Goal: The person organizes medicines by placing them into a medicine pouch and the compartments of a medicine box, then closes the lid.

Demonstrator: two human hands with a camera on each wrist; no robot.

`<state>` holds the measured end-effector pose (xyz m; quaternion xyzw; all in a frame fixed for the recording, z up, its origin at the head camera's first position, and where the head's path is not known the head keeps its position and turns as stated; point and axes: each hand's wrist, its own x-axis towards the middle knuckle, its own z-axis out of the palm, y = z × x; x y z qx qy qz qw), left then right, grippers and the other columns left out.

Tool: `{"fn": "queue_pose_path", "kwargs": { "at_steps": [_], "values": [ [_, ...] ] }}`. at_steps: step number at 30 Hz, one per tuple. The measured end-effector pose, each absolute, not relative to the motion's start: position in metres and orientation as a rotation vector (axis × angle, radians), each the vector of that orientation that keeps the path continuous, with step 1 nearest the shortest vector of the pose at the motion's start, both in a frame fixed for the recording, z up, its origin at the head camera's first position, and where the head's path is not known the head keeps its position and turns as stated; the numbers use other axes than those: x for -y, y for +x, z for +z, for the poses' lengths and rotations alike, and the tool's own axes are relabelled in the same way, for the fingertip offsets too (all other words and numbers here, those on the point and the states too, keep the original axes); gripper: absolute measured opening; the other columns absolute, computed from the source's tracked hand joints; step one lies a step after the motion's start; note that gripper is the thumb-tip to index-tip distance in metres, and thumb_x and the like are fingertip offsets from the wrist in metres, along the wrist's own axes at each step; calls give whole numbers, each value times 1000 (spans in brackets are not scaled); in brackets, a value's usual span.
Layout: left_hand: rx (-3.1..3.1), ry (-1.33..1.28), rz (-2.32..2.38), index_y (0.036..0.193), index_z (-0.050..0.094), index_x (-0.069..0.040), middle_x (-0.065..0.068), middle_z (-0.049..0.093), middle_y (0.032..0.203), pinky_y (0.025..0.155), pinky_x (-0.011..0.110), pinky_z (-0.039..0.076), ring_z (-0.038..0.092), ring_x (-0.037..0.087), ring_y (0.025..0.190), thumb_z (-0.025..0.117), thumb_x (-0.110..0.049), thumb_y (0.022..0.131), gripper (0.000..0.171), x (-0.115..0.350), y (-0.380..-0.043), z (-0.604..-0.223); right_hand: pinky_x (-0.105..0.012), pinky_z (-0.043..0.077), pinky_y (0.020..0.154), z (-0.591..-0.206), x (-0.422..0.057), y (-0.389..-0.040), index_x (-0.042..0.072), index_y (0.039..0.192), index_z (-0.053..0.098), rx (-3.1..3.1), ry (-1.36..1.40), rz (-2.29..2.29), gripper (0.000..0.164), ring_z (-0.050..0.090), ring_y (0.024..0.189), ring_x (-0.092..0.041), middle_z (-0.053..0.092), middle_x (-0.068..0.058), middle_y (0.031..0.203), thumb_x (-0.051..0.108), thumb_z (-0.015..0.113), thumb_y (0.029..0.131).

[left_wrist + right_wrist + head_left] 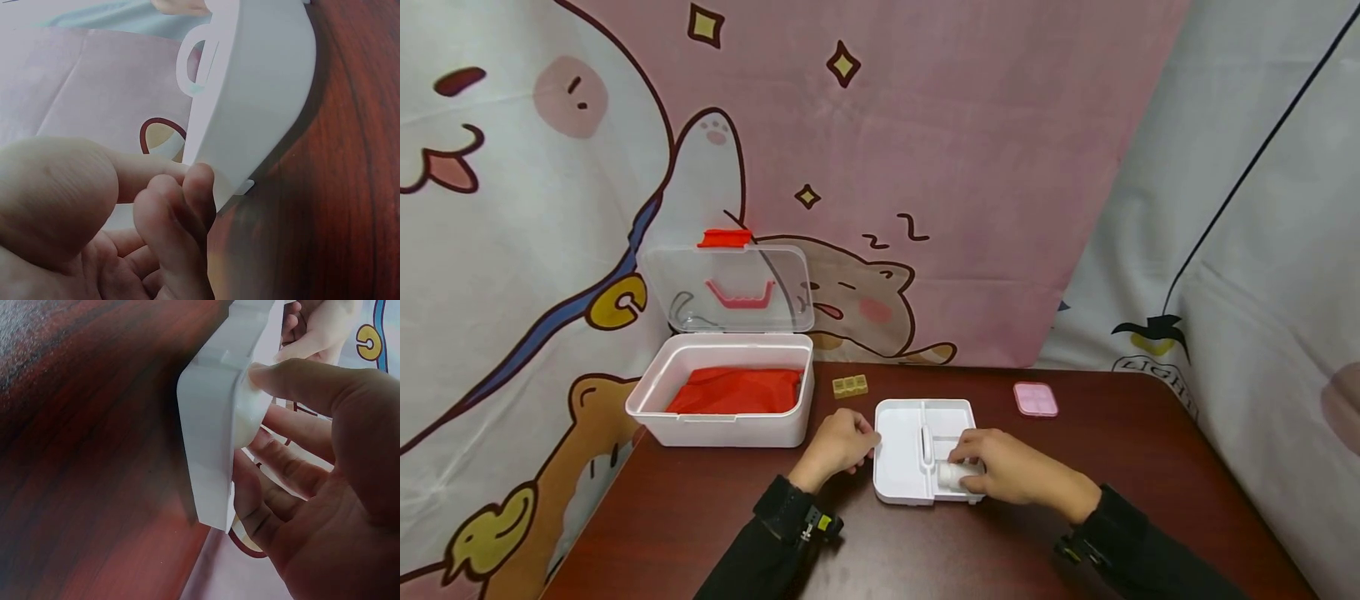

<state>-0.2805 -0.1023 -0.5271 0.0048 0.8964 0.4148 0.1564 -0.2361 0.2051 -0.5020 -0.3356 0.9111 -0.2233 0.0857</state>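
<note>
A white divided case lies open-topped on the table, with a raised white handle along its middle. At its left edge, my left hand pinches the rim between thumb and fingers. In the left wrist view the thumb and fingertips meet right at the edge of the case. My right hand holds a small white bottle that lies on its side in the front right compartment. The right wrist view has the thumb on one side of the bottle and fingers on the other, partly hiding it.
Left of the case stands a white box with its clear lid raised and red cloth inside. A small yellow divided box lies behind my left hand. At the back right is a pink box. A printed curtain hangs behind.
</note>
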Motion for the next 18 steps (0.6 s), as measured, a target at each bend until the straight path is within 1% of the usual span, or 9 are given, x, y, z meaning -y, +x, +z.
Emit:
{"fn": "queue_pose_path", "kwargs": {
  "at_steps": [7, 13, 18],
  "values": [
    [-2576, 26, 1189, 95, 72, -10, 7, 73, 76, 55, 32, 59, 63, 20, 57, 76, -24, 101, 15, 102, -280, -527, -28, 53, 83, -503, -203, -236, 15, 121, 84, -2734, -1012, -631, 26, 62, 95, -6, 74, 6, 111, 19, 84, 95],
    [-2575, 29, 1189, 94, 72, -10, 7, 72, 74, 54, 31, 58, 62, 19, 56, 76, -23, 101, 16, 102, -279, -525, -32, 56, 88, -502, -202, -234, 15, 122, 84, -2753, -1002, -613, 27, 66, 99, -10, 75, 4, 112, 20, 85, 95],
    [-2577, 34, 1191, 94, 71, -9, 8, 72, 74, 54, 31, 58, 62, 19, 56, 76, -23, 101, 16, 103, -279, -526, -34, 58, 91, -502, -203, -234, 16, 124, 83, -2751, -977, -628, 29, 68, 103, -12, 76, 5, 115, 22, 86, 95]
  ]
}}
